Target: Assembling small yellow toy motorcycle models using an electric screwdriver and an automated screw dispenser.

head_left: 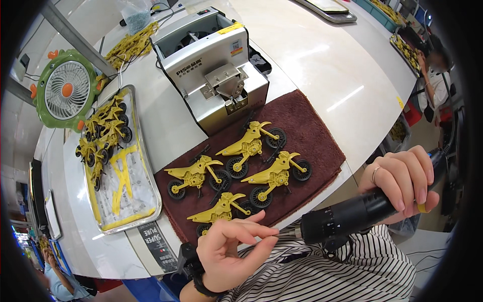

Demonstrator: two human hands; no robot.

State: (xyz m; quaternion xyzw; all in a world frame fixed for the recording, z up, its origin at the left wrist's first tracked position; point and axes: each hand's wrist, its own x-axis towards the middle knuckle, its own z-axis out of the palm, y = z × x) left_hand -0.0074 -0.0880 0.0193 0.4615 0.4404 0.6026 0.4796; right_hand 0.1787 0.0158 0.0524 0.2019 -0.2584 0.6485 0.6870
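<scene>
My right hand (pixel 402 183) is wrapped round the black body of an electric screwdriver (pixel 347 216), which points left across my front. At its thin metal bit (pixel 289 234), the thumb and forefinger of my left hand (pixel 234 249) pinch the tip; whether a small screw is between them is too small to tell. Just beyond, several yellow toy motorcycles with black wheels lie on their sides on a dark red mat. The nearest toy motorcycle (pixel 217 210) is partly hidden by my left hand, and another motorcycle (pixel 274 177) lies to its right.
A silver screw-feeding machine (pixel 211 80) stands behind the mat (pixel 317 136). On the left, a metal tray (pixel 151 194) holds more toy motorcycles, beside a green fan (pixel 67 90). Yellow parts (pixel 133 48) are heaped farther back. A co-worker (pixel 440 75) sits at the far right.
</scene>
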